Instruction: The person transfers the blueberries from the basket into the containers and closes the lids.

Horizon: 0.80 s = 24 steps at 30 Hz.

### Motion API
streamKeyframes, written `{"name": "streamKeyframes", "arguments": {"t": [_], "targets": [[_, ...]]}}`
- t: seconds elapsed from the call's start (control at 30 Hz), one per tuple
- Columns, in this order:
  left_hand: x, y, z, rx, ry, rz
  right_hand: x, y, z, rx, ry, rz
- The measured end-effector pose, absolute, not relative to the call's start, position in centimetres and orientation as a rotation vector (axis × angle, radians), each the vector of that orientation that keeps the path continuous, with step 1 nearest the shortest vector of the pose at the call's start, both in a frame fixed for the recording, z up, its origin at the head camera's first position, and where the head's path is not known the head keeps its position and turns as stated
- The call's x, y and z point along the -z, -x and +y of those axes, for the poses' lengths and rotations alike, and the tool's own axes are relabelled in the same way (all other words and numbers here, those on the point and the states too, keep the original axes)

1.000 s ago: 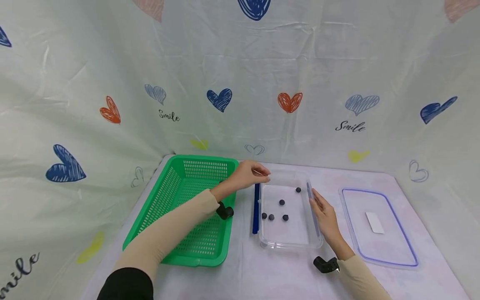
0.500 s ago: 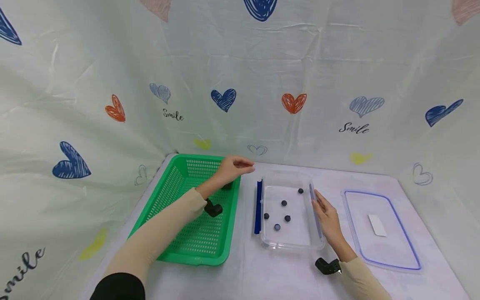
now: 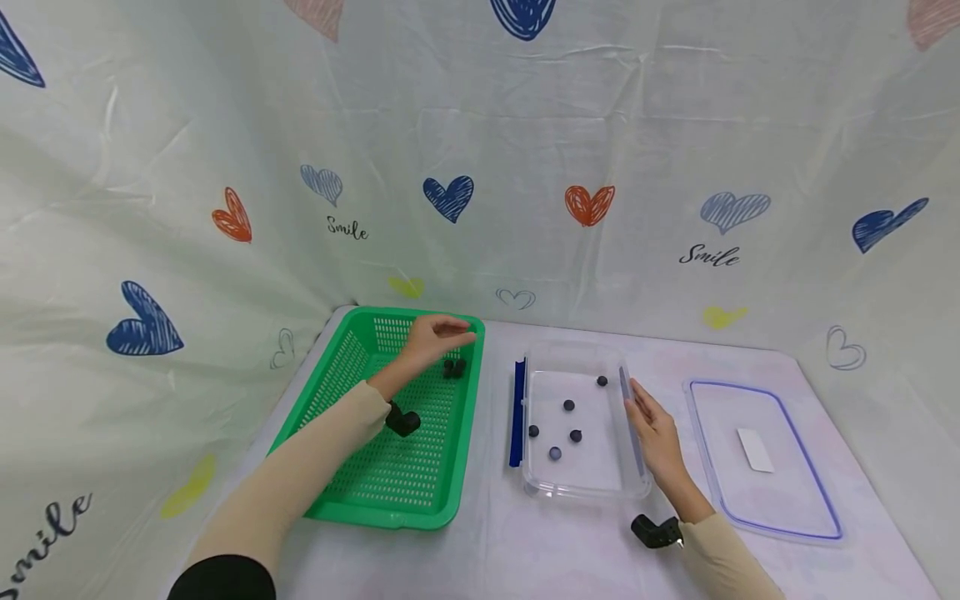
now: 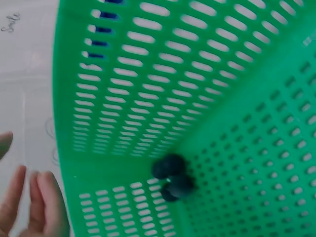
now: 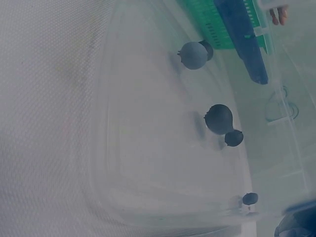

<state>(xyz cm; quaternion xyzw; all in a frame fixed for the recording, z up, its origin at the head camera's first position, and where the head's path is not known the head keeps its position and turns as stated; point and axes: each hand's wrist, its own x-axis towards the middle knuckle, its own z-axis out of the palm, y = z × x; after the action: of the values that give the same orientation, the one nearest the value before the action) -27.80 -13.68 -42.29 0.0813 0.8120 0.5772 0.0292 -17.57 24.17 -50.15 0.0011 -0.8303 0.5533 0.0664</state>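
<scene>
My left hand is over the far right part of a green plastic basket, fingers extended and holding nothing visible. Below it, several blueberries lie together in the basket's corner; the left wrist view shows the clustered blueberries more closely. To the right, my right hand rests with fairly straight fingers against the right side of a clear plastic container. Several blueberries sit scattered on the container's floor, and the right wrist view shows blueberries through its clear wall.
A clear lid with a blue seal and a white label lies at the right of the table. The container's blue side flap hangs out towards the basket. Behind stands a heart-printed curtain.
My left hand has moved left from above the container's edge to over the basket. One blueberry in the container has rolled nearer the front. My right hand has stayed at the container's side.
</scene>
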Motion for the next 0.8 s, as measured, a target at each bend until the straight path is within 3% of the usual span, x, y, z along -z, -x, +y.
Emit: {"name": "streamKeyframes", "arguments": {"t": [0.27, 0.8], "targets": [[43.6, 27.8, -15.2, -1.701, -0.014, 2.607, 50.2, 17.5, 24.2, -1.659, -0.006, -2.508], [46.2, 27.8, -16.4, -1.525, 0.089, 2.745, 50.1, 17.5, 24.2, -1.667, 0.003, -2.506]]}}
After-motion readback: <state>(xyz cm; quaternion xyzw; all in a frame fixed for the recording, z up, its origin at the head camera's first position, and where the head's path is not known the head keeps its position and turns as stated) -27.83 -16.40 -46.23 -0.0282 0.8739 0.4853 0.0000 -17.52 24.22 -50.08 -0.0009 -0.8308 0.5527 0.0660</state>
